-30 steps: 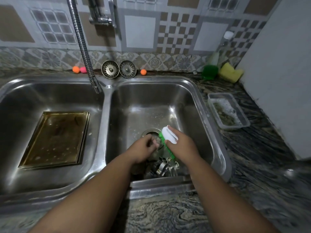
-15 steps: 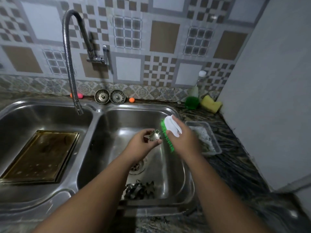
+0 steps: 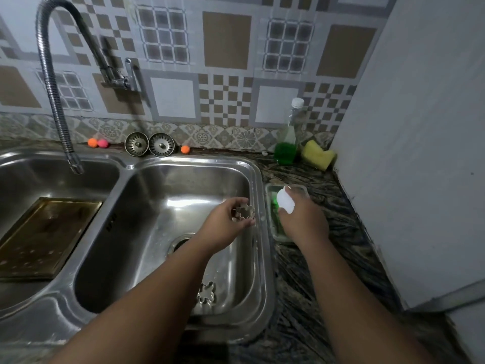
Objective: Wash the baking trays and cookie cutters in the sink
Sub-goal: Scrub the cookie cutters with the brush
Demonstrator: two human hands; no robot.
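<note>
Stainless steel is surrounding most of the work. The left hand is pinching a small flower-shaped metal cookie cutter between thumb and curled fingers, holding it above the right basin of the double steel sink, probably so that drips are falling inside. At three o'clock from that cutter, the right hand is gripping a white-handled scrubbing brush with green bristles and pushing the bristles down into a shallow clear plastic container on the dark marbled countertop. I judge it is picking up soap for the scrub.

At six o'clock in the basin, more metal cutters are lying on the bottom. The left forearm is covering part of them, so I cannot count them. At nine o'clock, a brownish rectangular baking tray is lying flat in the left basin, with the frame edge cutting off its far-left side. The hand and brush are hiding the container's contents.
</note>
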